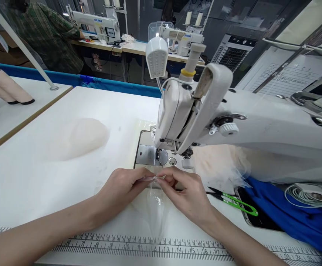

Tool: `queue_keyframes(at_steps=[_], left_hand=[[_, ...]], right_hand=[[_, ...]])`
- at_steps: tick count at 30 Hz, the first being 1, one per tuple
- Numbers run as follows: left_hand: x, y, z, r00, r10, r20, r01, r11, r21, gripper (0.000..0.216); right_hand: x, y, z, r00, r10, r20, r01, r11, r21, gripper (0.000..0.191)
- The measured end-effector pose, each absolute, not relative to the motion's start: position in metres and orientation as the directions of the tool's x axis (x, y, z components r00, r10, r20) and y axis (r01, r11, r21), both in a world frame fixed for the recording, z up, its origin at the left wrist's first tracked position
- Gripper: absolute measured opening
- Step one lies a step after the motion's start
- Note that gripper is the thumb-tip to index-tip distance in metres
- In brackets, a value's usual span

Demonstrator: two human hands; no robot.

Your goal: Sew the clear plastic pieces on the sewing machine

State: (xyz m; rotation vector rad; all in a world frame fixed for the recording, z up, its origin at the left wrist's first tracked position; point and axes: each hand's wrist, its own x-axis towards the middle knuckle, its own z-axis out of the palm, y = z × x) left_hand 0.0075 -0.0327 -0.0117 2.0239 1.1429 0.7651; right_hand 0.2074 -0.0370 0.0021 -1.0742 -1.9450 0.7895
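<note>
My left hand (122, 188) and my right hand (185, 192) meet just in front of the sewing machine (205, 111). Both pinch the top edge of a thin, sheer piece of fabric (156, 207), which hangs down between them toward the printed ruler (149, 249) along the table's front edge. The fingers of both hands are closed on that edge. The needle and presser foot (158, 155) stand a short way behind my fingertips, over the metal needle plate (146, 153).
Green-handled thread snips (233, 201) lie right of my right hand, beside a phone (249, 214) and blue cloth (294, 214). A pale sheer pile (77, 138) rests at left. White fluffy fabric (219, 162) sits under the machine arm. A person works at another machine (94, 24) behind.
</note>
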Motion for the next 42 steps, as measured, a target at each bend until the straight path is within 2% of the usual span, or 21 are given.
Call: queue_keyframes(at_steps=[10, 14, 18, 23, 31, 42], left_hand=[[0.0109, -0.0316, -0.0065, 0.460, 0.865, 0.197, 0.431, -0.412, 0.803, 0.018], [0.0080, -0.0309, -0.0084, 0.425, 0.865, 0.268, 0.469, -0.463, 0.752, 0.016], [0.0073, -0.0313, -0.0075, 0.447, 0.829, 0.335, 0.478, -0.538, 0.695, 0.019], [0.0079, -0.0321, -0.0073, 0.475, 0.792, 0.383, 0.485, -0.599, 0.638, 0.023], [0.0066, -0.0317, -0.0110, 0.492, 0.732, 0.471, 0.476, -0.680, 0.558, 0.023], [0.0074, -0.0321, -0.0114, 0.513, 0.702, 0.495, 0.476, -0.712, 0.517, 0.022]], right_hand=[[0.2079, -0.0370, 0.0072, -0.336, 0.891, 0.305, 0.414, 0.430, -0.802, 0.009], [0.2081, -0.0378, 0.0040, -0.329, 0.906, 0.268, 0.425, 0.395, -0.814, 0.009], [0.2083, -0.0386, -0.0011, -0.359, 0.900, 0.246, 0.381, 0.382, -0.842, 0.014], [0.2086, -0.0393, -0.0014, -0.371, 0.899, 0.233, 0.355, 0.369, -0.859, 0.009], [0.2083, -0.0390, -0.0017, -0.374, 0.907, 0.194, 0.371, 0.338, -0.865, 0.013], [0.2087, -0.0393, -0.0017, -0.403, 0.902, 0.154, 0.375, 0.317, -0.871, 0.011]])
